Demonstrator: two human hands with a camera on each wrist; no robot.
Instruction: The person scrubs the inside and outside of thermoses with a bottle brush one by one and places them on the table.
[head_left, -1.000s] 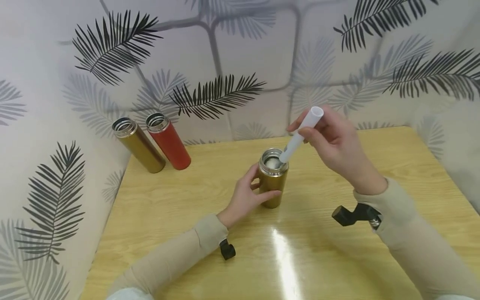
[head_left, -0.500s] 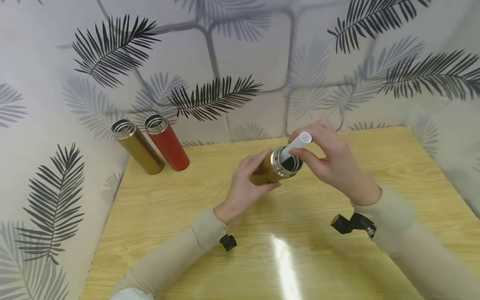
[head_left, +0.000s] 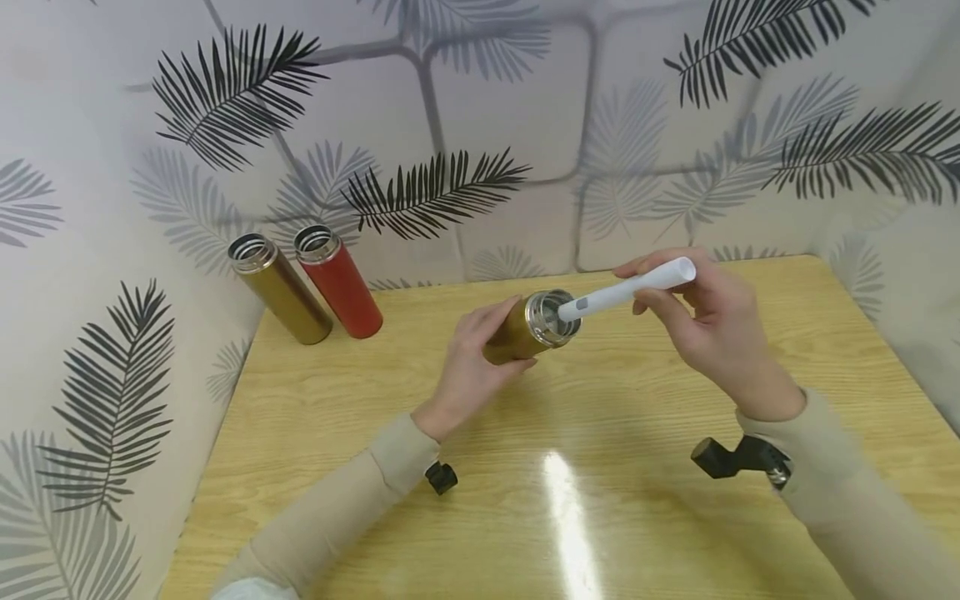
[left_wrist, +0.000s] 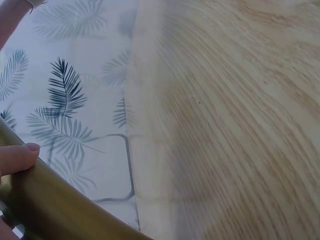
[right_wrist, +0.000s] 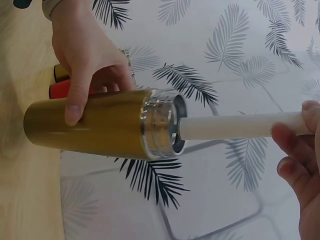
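My left hand [head_left: 471, 371] grips a gold thermos bottle [head_left: 517, 333] round its body and holds it tilted, mouth to the right. Between the right thumb and fingers, my right hand [head_left: 708, 325] pinches a white tube [head_left: 626, 292] with a small grey mark near its lower end. That lower end sits at the bottle's steel mouth; the right wrist view shows the tube [right_wrist: 230, 126] lined up with the opening. How far it reaches inside is hidden. In the left wrist view the thumb [left_wrist: 20, 157] lies on the gold bottle [left_wrist: 65, 205].
Another gold bottle [head_left: 283, 292] and a red bottle [head_left: 341, 287], both lidless, stand upright side by side at the table's back left. The wooden table [head_left: 360, 500] meets a leaf-patterned wall [head_left: 510, 117] behind and at the left.
The gold bottle went from upright to tilted. The tube went deeper into its mouth, then my right hand drew back to the right, with more of the tube showing now.
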